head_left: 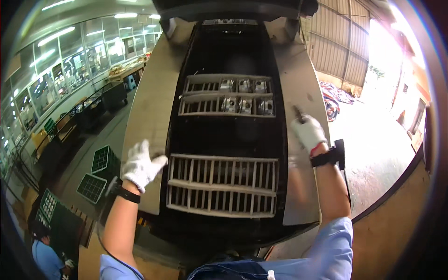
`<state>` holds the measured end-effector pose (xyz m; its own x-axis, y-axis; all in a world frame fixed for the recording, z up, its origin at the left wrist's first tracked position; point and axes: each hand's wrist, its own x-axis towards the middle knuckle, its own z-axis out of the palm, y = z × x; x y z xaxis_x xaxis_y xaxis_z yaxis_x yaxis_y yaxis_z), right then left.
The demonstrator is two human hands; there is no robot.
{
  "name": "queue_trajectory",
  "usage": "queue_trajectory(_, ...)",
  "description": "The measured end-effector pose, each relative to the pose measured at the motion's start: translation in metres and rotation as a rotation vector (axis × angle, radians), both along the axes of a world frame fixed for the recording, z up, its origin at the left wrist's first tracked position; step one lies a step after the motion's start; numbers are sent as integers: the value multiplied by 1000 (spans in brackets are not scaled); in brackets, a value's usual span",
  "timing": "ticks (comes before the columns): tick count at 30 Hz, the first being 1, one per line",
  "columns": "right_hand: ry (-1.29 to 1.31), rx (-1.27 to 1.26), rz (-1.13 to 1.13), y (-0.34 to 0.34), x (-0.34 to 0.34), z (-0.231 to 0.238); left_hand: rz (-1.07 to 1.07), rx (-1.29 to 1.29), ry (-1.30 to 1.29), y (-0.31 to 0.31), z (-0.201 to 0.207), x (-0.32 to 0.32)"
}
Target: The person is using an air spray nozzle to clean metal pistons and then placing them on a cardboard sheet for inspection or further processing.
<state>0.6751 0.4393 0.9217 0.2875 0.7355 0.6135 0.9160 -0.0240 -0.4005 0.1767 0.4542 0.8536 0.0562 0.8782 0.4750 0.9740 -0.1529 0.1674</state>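
My left hand (142, 164), in a white glove, hovers over the left side panel beside the conveyor, fingers spread, holding nothing. Across the belt, my gloved right hand (310, 132) is closed round a small dark object (299, 114) above the right panel; its kind is too blurred to tell. Between my hands a near metal slotted rack (223, 186) lies on the black conveyor belt (224, 135) with no parts in its slots. Farther up the belt, a second slotted rack (200, 104) carries several silvery pistons (245, 105) in its right-hand slots.
Pale flat panels (154, 93) flank the belt, and a dark machine housing (233, 10) spans its far end. Green divided crates (92, 187) stand on the floor at left. A person in a blue shirt (45, 259) is at lower left. Striped cloth (332, 99) lies at right.
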Motion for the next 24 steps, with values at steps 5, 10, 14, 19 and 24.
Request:
queue_trajectory(5, 515, -582, 434, 43, -77, 46, 341, -152, 25, 35, -68, 22)
queue_trajectory(10, 302, -565, 419, 118, -79, 54, 299, -60, 23, 55, -95, 14)
queue_trajectory(14, 170, -210, 296, 150, -50, 51, 289, 8, -1, 61, -88, 20)
queue_trajectory(19, 392, -392, 173, 98, 0, 53, 293, 26, -14, 71, -85, 22)
queue_trajectory(24, 716, -598, 251, 20, 22, 18, 239, 254, 144, 96, -68, 48)
